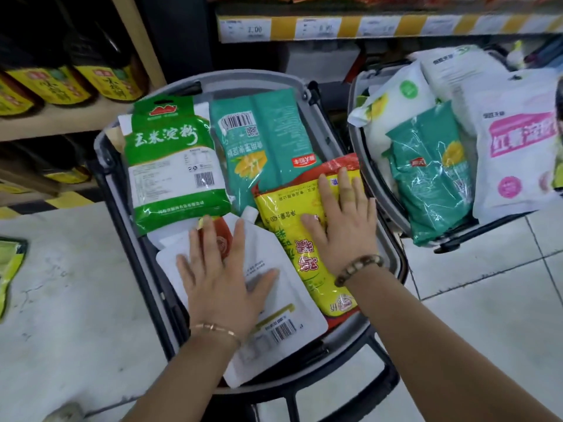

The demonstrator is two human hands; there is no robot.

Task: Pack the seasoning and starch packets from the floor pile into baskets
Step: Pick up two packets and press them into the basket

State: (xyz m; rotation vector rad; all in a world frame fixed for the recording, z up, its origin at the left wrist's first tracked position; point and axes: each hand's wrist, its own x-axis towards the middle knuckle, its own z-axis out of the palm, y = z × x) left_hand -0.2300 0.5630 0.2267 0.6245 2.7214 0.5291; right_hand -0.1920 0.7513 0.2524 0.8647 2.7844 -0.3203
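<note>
Pressing flat, fingers spread (nothing gripped): left hand [222, 278] on white pouch [286, 312], right hand [344, 229] on yellow packet [280, 211]; even pressure should seat both below the basket [237, 78] rim.

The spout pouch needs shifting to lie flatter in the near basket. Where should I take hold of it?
Probably its near, barcode end, coming from the person's side: that end of the pouch lies up on the basket rim with nothing over it. The spout end sits between the green bag and yellow packet, and the left hand lies flat on the middle.
</note>
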